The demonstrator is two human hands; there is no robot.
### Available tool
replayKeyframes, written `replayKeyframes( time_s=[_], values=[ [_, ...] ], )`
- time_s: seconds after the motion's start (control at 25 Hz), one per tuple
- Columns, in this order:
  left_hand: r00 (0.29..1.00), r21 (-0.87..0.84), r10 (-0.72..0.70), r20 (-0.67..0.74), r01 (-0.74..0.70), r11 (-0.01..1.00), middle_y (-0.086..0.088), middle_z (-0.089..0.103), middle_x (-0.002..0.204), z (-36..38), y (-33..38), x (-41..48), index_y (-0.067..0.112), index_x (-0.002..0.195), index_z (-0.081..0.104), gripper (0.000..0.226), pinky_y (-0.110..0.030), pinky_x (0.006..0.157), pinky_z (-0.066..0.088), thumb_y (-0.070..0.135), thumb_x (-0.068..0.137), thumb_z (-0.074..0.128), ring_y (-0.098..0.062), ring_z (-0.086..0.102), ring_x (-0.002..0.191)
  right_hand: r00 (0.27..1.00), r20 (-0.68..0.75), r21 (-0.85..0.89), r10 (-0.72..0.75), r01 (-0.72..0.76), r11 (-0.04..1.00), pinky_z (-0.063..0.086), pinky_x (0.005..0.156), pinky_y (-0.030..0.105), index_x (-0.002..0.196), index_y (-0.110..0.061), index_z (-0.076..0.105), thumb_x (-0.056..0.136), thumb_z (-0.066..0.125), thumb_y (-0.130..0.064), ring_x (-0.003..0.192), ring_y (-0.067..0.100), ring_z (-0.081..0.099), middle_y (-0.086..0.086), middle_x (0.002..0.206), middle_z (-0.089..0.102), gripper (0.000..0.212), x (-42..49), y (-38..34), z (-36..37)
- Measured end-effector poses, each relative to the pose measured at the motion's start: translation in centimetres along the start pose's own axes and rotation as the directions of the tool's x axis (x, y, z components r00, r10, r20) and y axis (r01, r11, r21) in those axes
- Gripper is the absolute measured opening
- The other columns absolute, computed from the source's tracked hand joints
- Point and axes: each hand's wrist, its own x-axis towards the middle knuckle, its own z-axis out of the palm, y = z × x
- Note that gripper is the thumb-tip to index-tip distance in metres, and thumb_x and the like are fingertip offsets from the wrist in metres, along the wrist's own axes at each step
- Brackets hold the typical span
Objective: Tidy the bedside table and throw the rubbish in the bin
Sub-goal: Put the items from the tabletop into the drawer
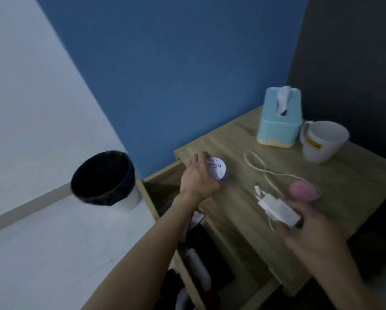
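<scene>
Blue wall (165, 63) behind; pale floor (31, 108); dark surface (355, 52) at right.

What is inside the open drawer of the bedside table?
The open drawer holds dark items and at least one white, rounded object, too dim to identify. The left forearm and the table top cover parts of the drawer, so what else is inside cannot be seen.

A bedroom in a home is shown. A wooden bedside table (243, 139) is set against a blue wall (176, 63). A tissue box (279, 121) and mug (321, 142) are kept on it.
</scene>
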Motion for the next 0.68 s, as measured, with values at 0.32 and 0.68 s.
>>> replayKeyframes(
  time_s=[0.32,0.68],
  values=[
    [0.943,0.197,-0.262,0.204,0.223,0.955,-0.014,0.034,0.143,2.6,-9.3,-3.4,0.019,0.145,0.017,0.096,-0.045,0.099,0.044,0.019,0.070,0.077,-0.036,0.039,0.127,0.856,0.509,-0.159,-0.093,0.200,0.967,0.035,0.063,0.022,0.093,-0.013,0.052,0.084,0.061,-0.028,0.076,0.017,0.048,0.002,0.090,0.047,0.020,-3.0,-3.8,15.5],
    [0.918,0.384,-0.199,0.344,0.055,0.921,-0.013,0.020,0.153,7.0,-12.2,-2.9,0.020,0.149,0.009,0.076,-0.044,0.093,0.046,0.016,0.089,0.056,-0.038,0.033,0.131,0.846,0.529,-0.401,-0.072,0.324,0.857,0.043,0.086,0.022,0.125,-0.011,0.042,0.093,0.046,-0.015,0.114,0.016,0.055,0.006,0.129,0.052,0.033,-2.4,-2.6,21.5]
  ],
)
